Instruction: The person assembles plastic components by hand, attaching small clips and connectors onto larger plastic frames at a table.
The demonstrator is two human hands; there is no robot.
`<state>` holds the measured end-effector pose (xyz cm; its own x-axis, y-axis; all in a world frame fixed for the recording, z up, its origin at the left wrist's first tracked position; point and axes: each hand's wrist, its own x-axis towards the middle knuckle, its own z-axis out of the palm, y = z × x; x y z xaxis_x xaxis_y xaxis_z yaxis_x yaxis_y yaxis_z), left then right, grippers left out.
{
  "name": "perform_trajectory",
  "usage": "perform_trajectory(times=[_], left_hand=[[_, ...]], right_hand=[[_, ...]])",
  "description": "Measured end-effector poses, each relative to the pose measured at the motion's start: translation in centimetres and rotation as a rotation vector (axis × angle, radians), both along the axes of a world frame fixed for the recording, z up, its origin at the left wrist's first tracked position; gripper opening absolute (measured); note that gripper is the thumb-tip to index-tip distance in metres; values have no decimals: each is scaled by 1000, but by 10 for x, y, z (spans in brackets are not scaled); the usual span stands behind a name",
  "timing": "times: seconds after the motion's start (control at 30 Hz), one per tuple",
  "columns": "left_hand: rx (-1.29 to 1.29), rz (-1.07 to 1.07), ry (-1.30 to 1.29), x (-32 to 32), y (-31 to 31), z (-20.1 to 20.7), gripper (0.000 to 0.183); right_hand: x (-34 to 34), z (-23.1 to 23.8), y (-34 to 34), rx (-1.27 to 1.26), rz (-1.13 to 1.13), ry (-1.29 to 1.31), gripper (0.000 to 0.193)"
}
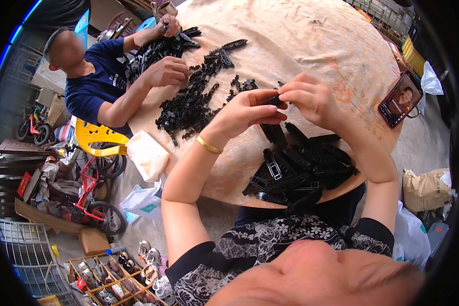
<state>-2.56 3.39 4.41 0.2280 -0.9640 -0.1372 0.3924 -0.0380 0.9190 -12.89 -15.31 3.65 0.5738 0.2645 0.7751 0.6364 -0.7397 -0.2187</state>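
Observation:
Over the near part of the cloth-covered table, my two hands meet at a small black plastic part. My left hand, below a gold bangle, has its fingers and thumb closed round the part. From the other side, my right hand pinches its end between thumb and fingertips. The fingers cover much of it, so its exact kind does not show. Just below my hands, at the table's near edge, lies a pile of long black plastic pieces. Small black jointed pieces are heaped to the left.
Across the table at left, a person in a dark blue shirt handles more black parts. A phone stands at the table's right edge. On the left are a yellow chair, a red bicycle and a shoe rack.

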Motion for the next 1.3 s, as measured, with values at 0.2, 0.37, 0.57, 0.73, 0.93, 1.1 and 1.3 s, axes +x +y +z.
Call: perform_trajectory(times=[0.2,0.37,0.57,0.73,0.93,1.1,1.3], left_hand=[[-39,-51,77,6,1,-2,51],[-25,-66,61,7,1,-3,50],[41,99,-63,-2,0,0,41],[-59,275,-816,-7,-7,-10,39],[86,223,-1100,-26,-1,5,38],[2,268,-1179,-24,0,2,36],[-47,222,-1085,-19,-2,0,40]], right_hand=[[5,-2,-1,214,48,99,20],[0,0,1,59,31,35,20],[-2,5,5,-212,-13,-72,17],[0,-3,9,360,-44,456,28],[-4,10,-12,272,98,698,29],[-5,9,-5,303,27,705,25],[-4,14,-18,195,77,850,26]])
